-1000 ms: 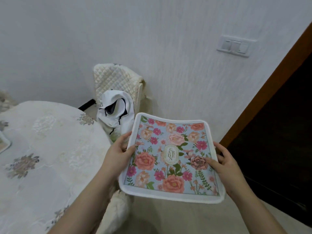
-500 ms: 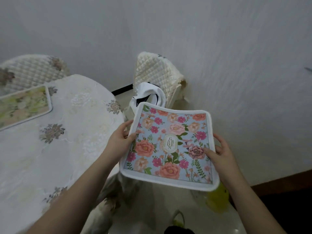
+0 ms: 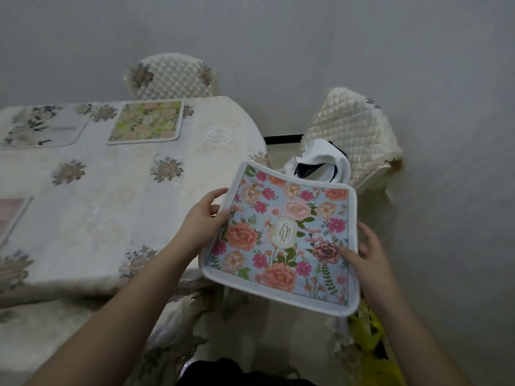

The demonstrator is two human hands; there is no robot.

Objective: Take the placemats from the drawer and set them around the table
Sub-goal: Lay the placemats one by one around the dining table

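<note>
I hold a blue floral placemat [image 3: 281, 235] with a white border in the air, just off the right end of the table [image 3: 111, 213]. My left hand [image 3: 204, 218] grips its left edge with the thumb on top. Its right edge is pinched by my right hand [image 3: 365, 254], thumb lying on the print. On the cream embroidered tablecloth lie a green floral placemat [image 3: 146, 121] at the far side, a grey floral placemat [image 3: 41, 126] at the far left, and a pink placemat [image 3: 11, 215] cut off by the left frame edge.
Two quilted cream chairs stand by the wall, one chair [image 3: 172, 76] behind the table and another chair [image 3: 351, 135] at its right end with a white bag [image 3: 320, 165] on it. Something yellow-green [image 3: 367, 335] lies on the floor at lower right.
My view has swung left and down, bringing the table and its laid placemats into sight. The blue placemat has come closer to the table's right end, still held by both hands.
</note>
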